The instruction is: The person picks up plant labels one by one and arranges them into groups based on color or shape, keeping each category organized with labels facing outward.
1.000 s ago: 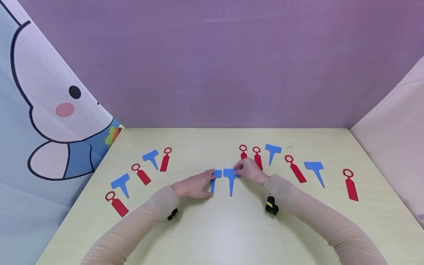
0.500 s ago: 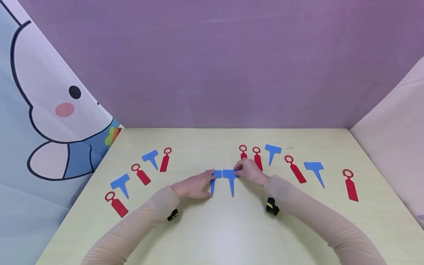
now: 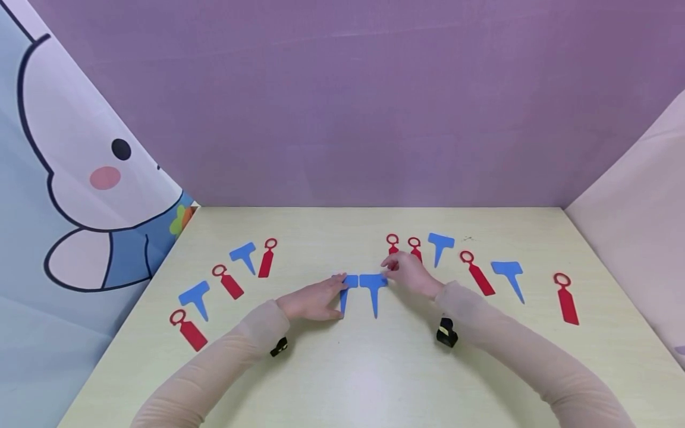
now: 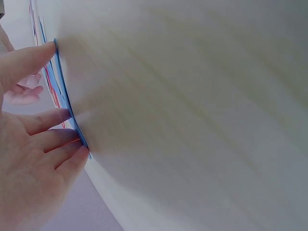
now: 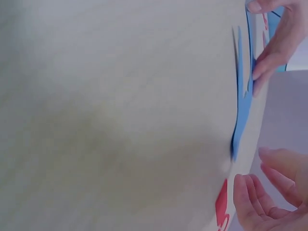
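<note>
Two flat blue T-shaped plant labels lie side by side mid-table, crossbars nearly meeting. My left hand (image 3: 316, 298) rests over the left plant label (image 3: 351, 281), thumb at its stem tip and fingers on its crossbar, partly hiding it. In the left wrist view, the fingertips (image 4: 83, 150) press along this thin blue strip. The right plant label (image 3: 374, 291) shows whole, stem toward me. Just off its crossbar's right end is my right hand (image 3: 411, 274), fingers loosely bent. The right wrist view shows nothing between that hand's thumb and fingers (image 5: 248, 192).
Red ring-topped tags (image 3: 476, 278) and more blue plant labels (image 3: 508, 273) lie spread at right. Others, such as a red tag (image 3: 230, 284) and a blue label (image 3: 195, 294), lie at left. A purple backdrop (image 3: 374, 119) rises behind the pale table (image 3: 348, 380).
The right plant label has shifted slightly left, closer to the left one. My right hand has let go of it and lifted away up and right. My left hand has stayed put.
</note>
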{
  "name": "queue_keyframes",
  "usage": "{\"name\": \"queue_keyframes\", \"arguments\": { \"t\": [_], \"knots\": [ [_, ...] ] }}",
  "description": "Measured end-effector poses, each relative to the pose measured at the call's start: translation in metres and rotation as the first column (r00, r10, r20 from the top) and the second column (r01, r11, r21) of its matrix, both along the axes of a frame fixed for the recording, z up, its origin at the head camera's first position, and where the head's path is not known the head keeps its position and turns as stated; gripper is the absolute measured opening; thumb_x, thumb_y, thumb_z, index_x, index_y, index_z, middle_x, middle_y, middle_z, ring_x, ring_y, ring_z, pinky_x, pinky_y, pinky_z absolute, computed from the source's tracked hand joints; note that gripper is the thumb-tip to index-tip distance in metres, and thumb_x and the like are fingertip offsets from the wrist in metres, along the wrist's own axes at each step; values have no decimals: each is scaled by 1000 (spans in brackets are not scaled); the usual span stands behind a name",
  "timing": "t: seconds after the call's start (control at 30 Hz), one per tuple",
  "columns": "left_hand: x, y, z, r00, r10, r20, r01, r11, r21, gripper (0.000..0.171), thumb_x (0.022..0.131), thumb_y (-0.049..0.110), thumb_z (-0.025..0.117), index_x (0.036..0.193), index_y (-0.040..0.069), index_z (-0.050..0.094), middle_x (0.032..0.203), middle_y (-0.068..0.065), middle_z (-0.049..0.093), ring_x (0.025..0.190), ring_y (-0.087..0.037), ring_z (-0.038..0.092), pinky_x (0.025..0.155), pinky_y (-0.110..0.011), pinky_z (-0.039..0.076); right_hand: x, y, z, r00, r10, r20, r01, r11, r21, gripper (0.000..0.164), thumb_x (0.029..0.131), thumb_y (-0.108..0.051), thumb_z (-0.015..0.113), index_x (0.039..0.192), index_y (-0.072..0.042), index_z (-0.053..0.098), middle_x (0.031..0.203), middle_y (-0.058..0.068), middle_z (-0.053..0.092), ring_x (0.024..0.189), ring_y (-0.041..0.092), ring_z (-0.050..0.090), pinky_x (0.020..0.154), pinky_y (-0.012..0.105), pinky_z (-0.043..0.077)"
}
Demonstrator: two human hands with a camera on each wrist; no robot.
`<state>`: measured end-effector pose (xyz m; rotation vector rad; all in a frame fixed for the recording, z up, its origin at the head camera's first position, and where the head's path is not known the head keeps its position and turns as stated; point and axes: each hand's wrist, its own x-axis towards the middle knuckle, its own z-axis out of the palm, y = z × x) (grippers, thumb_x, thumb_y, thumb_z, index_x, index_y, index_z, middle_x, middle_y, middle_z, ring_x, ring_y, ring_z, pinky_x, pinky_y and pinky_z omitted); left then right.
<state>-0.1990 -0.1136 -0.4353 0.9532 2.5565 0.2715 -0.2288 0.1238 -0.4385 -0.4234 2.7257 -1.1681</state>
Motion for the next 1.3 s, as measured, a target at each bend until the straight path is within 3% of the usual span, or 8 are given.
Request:
{"name": "queue_keyframes", "arguments": {
  "t": [0.27, 0.6, 0.9, 1.17, 1.3],
  "knots": [
    [0, 0, 1, 1000, -4, -14, 4, 1000, -8, 67, 83, 32, 59, 134, -1, 32, 145, -15, 15, 133, -26, 17, 107, -33, 18, -6, 15, 4, 998, 29, -53, -29, 1000, 1, 19, 78, -3, 64, 97, 2, 65, 86, 9, 63, 76, 20, 56, 66, 28, 47],
    [-1, 1, 1, 1000, 17, 3, -17, 1000, -16, 68, 83, 34, 58, 136, 1, 30, 146, -13, 14, 133, -24, 16, 107, -33, 18, -8, 30, 12, 999, 9, -48, -9, 1000, -16, 18, 80, -3, 62, 96, 3, 64, 87, 11, 64, 75, 20, 56, 59, 25, 46],
    [0, 1, -1, 1000, 7, -11, -7, 1000, -8, 68, 83, 34, 59, 135, -1, 31, 145, -15, 15, 133, -26, 17, 107, -35, 19, -16, 50, 11, 999, 5, -48, -4, 1000, 13, 25, 81, -5, 61, 104, 6, 61, 100, 18, 61, 88, 28, 56, 75, 35, 49],
    [0, 1, -1, 1000, 11, -10, -11, 1000, -22, 69, 84, 34, 58, 136, 1, 30, 146, -13, 14, 133, -24, 15, 107, -33, 18, -21, 68, 16, 998, -39, -57, 40, 999, 18, 22, 83, -6, 59, 101, 7, 61, 92, 18, 61, 81, 29, 56, 63, 29, 48],
    [0, 0, -2, 1000, 13, -5, -13, 1000, -17, 69, 83, 34, 59, 136, 1, 30, 146, -14, 14, 133, -24, 16, 107, -34, 18, -26, 79, 16, 997, -65, -46, 67, 997, 40, 25, 83, -7, 58, 103, 8, 59, 95, 20, 60, 84, 29, 55, 65, 31, 49]
  ]
}}
